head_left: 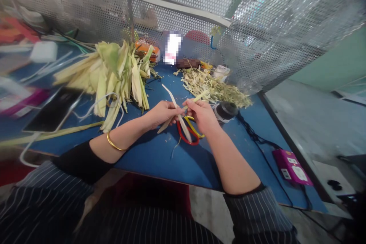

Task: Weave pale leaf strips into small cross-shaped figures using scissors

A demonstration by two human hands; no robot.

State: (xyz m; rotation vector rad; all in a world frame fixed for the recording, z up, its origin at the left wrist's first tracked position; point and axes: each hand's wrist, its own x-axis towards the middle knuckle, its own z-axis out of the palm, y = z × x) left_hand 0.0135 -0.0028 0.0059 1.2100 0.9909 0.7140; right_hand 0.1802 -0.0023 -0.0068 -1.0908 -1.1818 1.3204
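Between both hands, over the blue table, are narrow strips of pale corn husk (169, 93). My left hand (162, 114) is closed on the strips, one end pointing up and away, other ends hanging down. The fingers of my right hand (201, 113) pinch a greenish husk strip (201, 96) close to the left fingertips. Right below the hands lie scissors with red and yellow handles (192, 139); their blades are hidden. A large bundle of corn husks (111, 72) lies to the left, and a heap of small husk scraps (211, 85) is beyond the right hand.
A dark-capped jar (225, 111) stands beside my right wrist. On the left lies a phone (54, 108) with a white cable. A purple power box (293, 167) with black cords sits at the right edge. A perforated metal screen (188, 11) closes off the back.
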